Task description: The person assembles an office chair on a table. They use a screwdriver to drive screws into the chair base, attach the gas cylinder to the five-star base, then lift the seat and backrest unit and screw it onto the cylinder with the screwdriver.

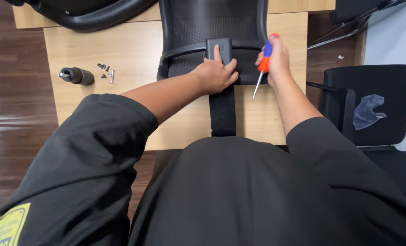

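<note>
Black strap-like bar: runs up the centre of the frame from my lap across the wooden table.
My left hand: centre frame, lying flat, fingers together, pressing the dark rectangular bracket on the mesh chair back.
My right hand: right of centre, closed around an orange-and-blue screwdriver, tip pointing down-left beside the bar.
Small screws: upper left, loose on the table.
Black cylinder: just left of the screws.
Second chair: right edge.
</note>
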